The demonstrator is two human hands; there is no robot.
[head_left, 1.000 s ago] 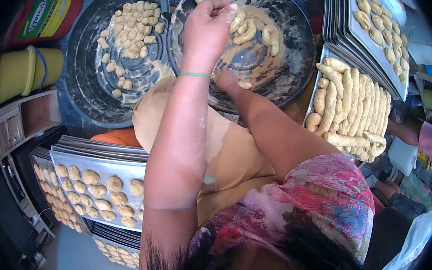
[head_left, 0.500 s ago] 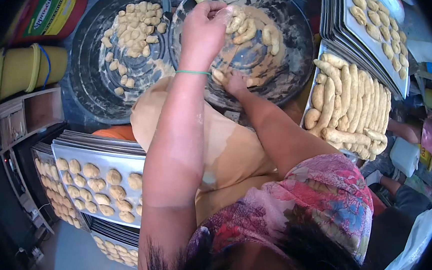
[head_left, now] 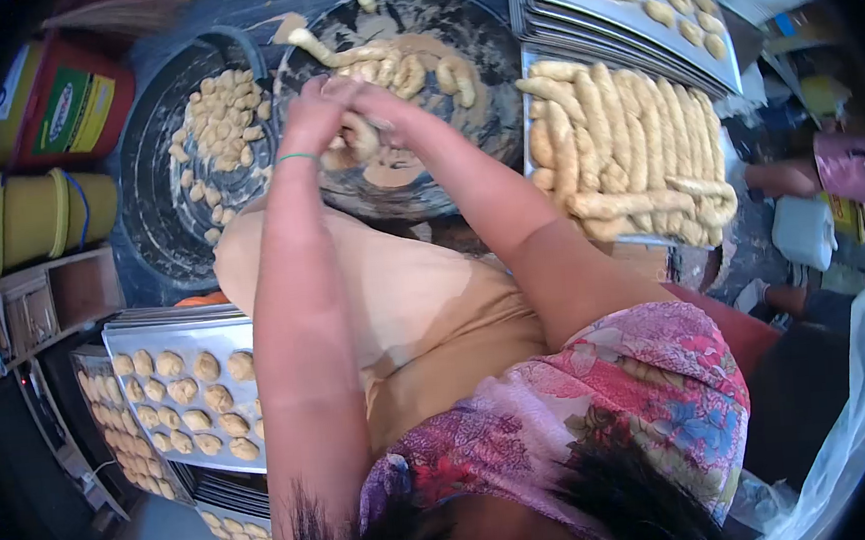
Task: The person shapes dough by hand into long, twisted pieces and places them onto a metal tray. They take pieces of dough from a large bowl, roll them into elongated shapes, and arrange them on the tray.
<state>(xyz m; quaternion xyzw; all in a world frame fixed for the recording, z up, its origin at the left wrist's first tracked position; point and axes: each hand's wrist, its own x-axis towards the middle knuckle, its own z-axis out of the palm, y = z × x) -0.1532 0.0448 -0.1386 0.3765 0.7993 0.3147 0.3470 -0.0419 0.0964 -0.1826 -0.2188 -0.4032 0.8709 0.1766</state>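
My left hand, with a green band at the wrist, is over the near left part of a round black tub. My right hand meets it there, and the fingers of both hands are closed together. Between and just below them shows a curved dough rope, partly covered by the hands. Exactly where the fingers grip it is hidden. Farther into the tub lie more twisted dough ropes, one stretching to the tub's far left rim. A separate bent dough piece lies to the right, on brownish powder.
A second black tub on the left holds many small dough pieces. At right, a tray is packed with long dough ropes, near stacked trays with dough rounds. More trays of dough rounds stand at lower left. Yellow buckets are far left.
The view has shifted, so the tubs appear farther left. My hands, apart before, have come together over the near part of the tub, with dough between them.
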